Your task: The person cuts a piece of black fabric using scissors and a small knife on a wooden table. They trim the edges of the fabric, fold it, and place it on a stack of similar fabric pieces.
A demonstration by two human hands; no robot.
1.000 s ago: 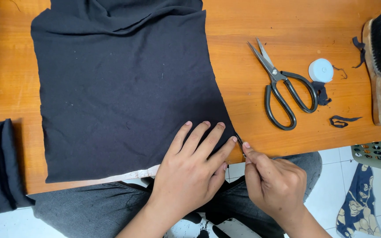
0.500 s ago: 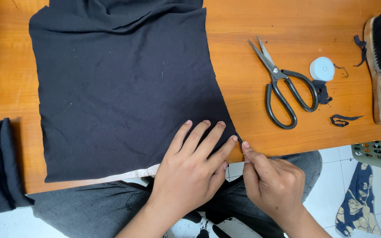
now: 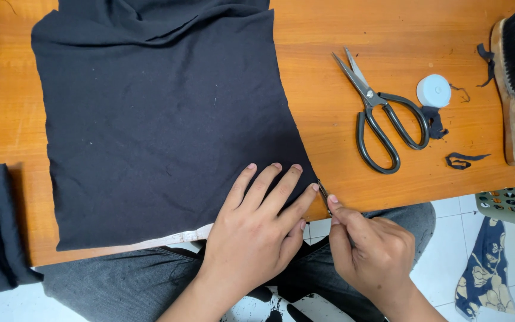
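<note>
While our left hand (image 3: 257,229) lies flat, fingers spread, on the black cloth (image 3: 162,119), our right hand (image 3: 370,253) beside it pinches a small snipper (image 3: 324,197) at the cloth's corner; trimming looks begun, scraps (image 3: 463,160) lying beyond the scissors (image 3: 376,113)

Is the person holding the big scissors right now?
No, the scissors lie untouched on the table, well away from both hands.
</note>
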